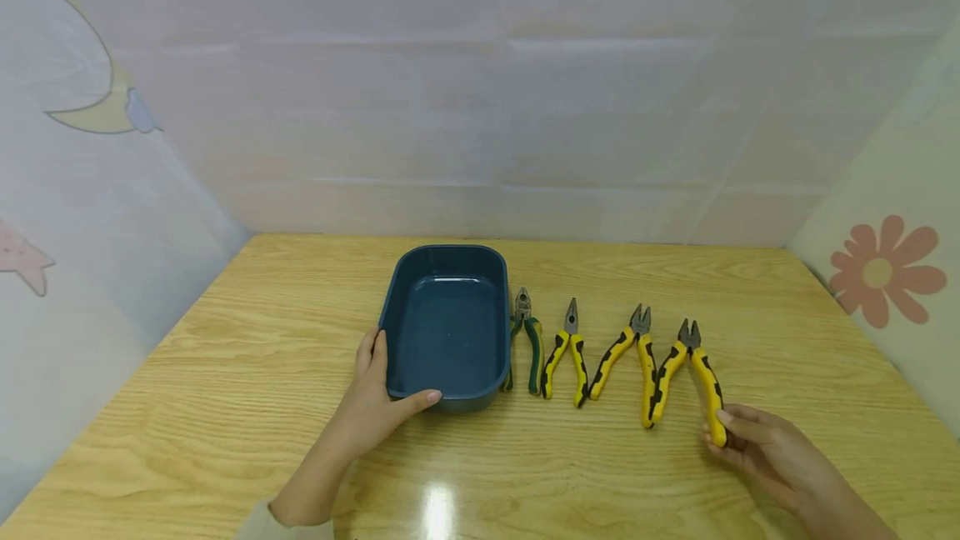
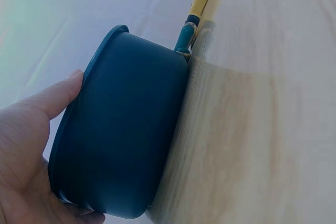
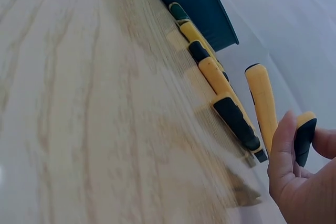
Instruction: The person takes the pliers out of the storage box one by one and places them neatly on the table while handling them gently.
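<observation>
A dark blue plastic tub (image 1: 450,400) stands on the table, and my left hand (image 1: 375,407) grips its near left corner, thumb on the front rim and fingers along the left side. My right hand (image 1: 765,448) pinches the right handle of the rightmost yellow-and-black pliers (image 1: 708,382) between thumb and fingers. Those pliers have spread handles, and in the right wrist view their handle (image 3: 262,100) stands raised off the table. Left of them lie another yellow-and-black pair of pliers (image 1: 647,361), yellow long-nose pliers (image 1: 573,323) and green-handled pliers (image 1: 536,348) beside the tub.
The wooden table (image 1: 570,473) reaches back to a pale wall covering (image 1: 480,123). Side walls carry a moon print (image 1: 97,115) and a flower print (image 1: 876,273). The pliers stand close together in a row, the green-handled pair partly hidden by the tub.
</observation>
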`<state>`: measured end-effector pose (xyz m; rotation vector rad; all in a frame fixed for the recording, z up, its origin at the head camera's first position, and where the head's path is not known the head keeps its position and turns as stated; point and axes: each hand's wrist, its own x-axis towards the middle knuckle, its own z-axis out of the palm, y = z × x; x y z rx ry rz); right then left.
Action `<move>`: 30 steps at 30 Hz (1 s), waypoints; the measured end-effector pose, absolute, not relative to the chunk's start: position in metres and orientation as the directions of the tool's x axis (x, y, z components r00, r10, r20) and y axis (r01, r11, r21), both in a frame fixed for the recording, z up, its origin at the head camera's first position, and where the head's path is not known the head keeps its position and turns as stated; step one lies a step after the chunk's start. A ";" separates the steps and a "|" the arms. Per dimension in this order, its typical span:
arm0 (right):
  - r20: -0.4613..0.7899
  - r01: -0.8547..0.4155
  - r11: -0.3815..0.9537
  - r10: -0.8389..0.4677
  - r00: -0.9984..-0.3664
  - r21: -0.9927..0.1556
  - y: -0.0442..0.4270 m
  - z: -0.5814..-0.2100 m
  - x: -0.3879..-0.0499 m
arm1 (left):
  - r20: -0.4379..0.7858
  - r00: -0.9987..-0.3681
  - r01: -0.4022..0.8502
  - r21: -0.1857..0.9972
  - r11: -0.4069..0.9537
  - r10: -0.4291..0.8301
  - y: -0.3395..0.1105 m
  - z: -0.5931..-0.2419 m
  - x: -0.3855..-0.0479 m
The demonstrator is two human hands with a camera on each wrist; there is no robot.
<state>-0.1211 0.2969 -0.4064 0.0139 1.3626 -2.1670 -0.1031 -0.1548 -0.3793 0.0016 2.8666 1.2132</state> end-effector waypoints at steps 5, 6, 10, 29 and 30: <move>-0.269 0.472 -0.354 -0.491 -0.828 -0.807 0.303 -0.408 -0.120 | -0.034 -0.999 -0.018 0.721 0.693 0.010 -0.155 -0.379 -0.102; -0.265 0.470 -0.349 -0.496 -0.827 -0.811 0.304 -0.408 -0.120 | -0.035 -0.999 -0.020 0.722 0.692 0.008 -0.155 -0.379 -0.102; -0.274 0.464 -0.309 -0.498 -0.823 -0.830 0.305 -0.409 -0.121 | -0.036 -0.999 -0.021 0.721 0.692 0.008 -0.155 -0.379 -0.102; -0.378 0.357 0.127 -0.236 -0.895 -0.926 0.297 -0.407 -0.133 | -0.028 -1.000 -0.012 0.723 0.691 0.012 -0.155 -0.379 -0.103; -0.384 0.359 0.145 -0.213 -0.899 -0.922 0.296 -0.406 -0.133 | -0.027 -1.000 -0.011 0.722 0.691 0.012 -0.155 -0.380 -0.103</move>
